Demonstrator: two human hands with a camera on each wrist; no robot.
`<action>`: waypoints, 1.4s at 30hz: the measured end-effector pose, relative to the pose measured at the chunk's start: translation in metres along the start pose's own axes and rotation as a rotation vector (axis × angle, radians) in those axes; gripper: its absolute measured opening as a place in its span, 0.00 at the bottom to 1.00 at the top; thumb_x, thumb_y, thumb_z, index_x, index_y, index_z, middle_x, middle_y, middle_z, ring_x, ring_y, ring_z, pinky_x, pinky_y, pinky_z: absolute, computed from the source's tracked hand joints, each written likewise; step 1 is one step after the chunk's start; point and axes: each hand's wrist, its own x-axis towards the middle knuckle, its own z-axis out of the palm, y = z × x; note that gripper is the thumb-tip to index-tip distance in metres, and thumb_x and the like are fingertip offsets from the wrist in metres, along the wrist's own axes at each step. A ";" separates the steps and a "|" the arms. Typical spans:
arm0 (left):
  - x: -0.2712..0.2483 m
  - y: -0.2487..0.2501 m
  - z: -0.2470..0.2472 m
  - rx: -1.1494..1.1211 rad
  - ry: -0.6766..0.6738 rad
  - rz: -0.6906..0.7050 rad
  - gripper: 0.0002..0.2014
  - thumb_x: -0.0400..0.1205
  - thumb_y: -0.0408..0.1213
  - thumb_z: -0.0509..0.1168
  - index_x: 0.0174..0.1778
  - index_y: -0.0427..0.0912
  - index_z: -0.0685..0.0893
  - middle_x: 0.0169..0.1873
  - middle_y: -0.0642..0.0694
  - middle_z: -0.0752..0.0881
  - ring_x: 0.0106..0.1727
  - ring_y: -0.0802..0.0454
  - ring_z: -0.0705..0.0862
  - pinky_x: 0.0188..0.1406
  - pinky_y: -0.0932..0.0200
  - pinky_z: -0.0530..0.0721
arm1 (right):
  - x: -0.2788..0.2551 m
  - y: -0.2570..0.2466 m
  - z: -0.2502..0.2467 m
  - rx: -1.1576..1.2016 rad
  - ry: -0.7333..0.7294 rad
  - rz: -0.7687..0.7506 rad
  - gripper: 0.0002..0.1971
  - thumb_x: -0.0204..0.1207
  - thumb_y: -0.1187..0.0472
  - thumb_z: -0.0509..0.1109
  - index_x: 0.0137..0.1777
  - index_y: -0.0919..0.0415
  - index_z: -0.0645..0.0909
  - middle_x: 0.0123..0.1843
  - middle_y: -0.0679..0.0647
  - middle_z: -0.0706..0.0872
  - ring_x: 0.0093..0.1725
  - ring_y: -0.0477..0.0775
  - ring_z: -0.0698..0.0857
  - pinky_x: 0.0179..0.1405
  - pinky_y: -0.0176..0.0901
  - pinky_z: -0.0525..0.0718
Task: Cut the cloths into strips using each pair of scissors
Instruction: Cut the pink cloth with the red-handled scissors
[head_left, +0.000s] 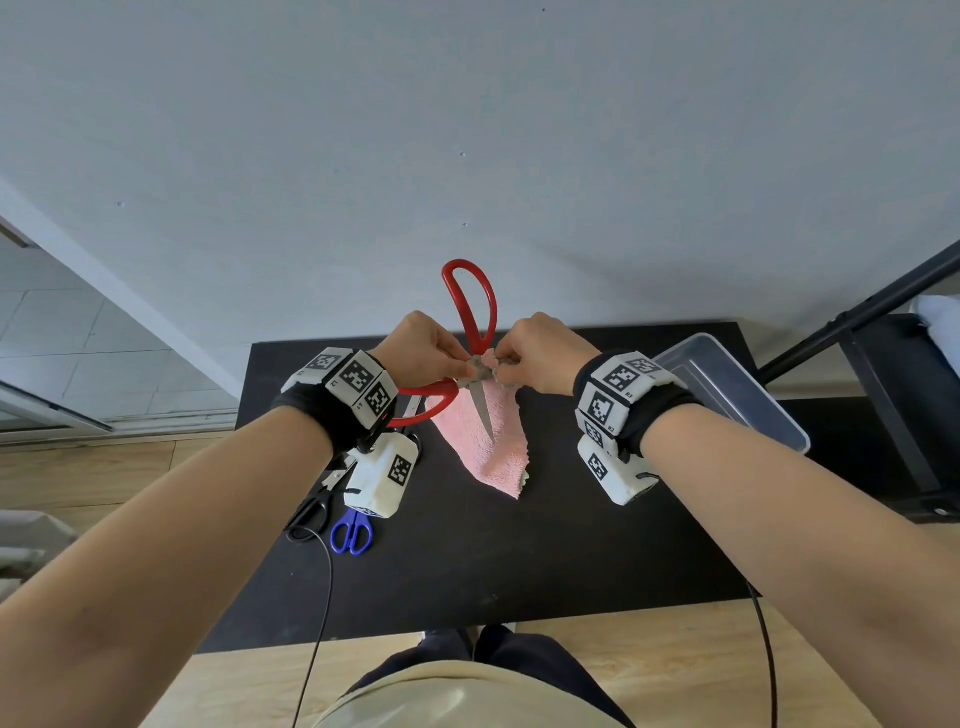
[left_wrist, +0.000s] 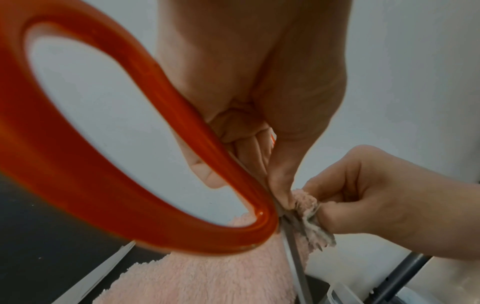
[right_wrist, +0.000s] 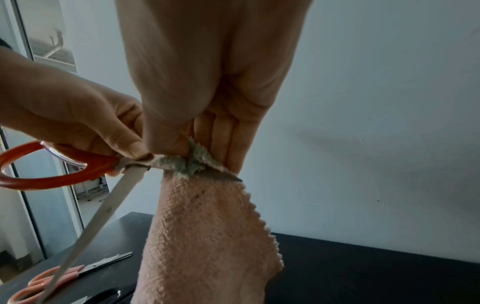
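Both raised: left hand (head_left: 421, 347) pinches red scissors (head_left: 470, 332) at the pivot, right hand (head_left: 540, 353) pinches pink cloth (head_left: 488, 441).

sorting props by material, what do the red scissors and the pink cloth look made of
Red scissors: glossy, slightly see-through handles, probably plastic; bare grey blades, likely steel. Pink cloth: soft looped pile like terry or microfibre, with a zigzag-cut edge.

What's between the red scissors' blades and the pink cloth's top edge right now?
Nothing visible. The red scissors stand open astride the pink cloth; left hand and right hand pinch the edge either side.
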 end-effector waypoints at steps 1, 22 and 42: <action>0.000 0.000 0.000 0.002 -0.001 -0.001 0.04 0.74 0.34 0.75 0.41 0.37 0.92 0.27 0.50 0.86 0.23 0.62 0.81 0.25 0.76 0.78 | -0.001 0.001 0.000 -0.015 -0.002 0.004 0.11 0.78 0.58 0.68 0.39 0.63 0.85 0.29 0.53 0.78 0.27 0.50 0.74 0.33 0.45 0.76; -0.018 -0.011 -0.014 -0.147 0.000 0.002 0.03 0.75 0.34 0.74 0.43 0.42 0.91 0.21 0.56 0.86 0.21 0.65 0.81 0.26 0.76 0.77 | -0.002 0.026 -0.026 0.458 -0.026 -0.018 0.15 0.76 0.52 0.72 0.48 0.66 0.90 0.47 0.71 0.88 0.41 0.53 0.82 0.53 0.54 0.85; -0.013 -0.003 -0.014 -0.036 -0.051 0.028 0.06 0.74 0.34 0.75 0.45 0.38 0.92 0.19 0.56 0.85 0.21 0.66 0.80 0.25 0.78 0.76 | -0.004 0.027 -0.010 0.283 -0.095 0.038 0.08 0.74 0.64 0.75 0.50 0.65 0.89 0.31 0.39 0.82 0.32 0.39 0.80 0.33 0.28 0.72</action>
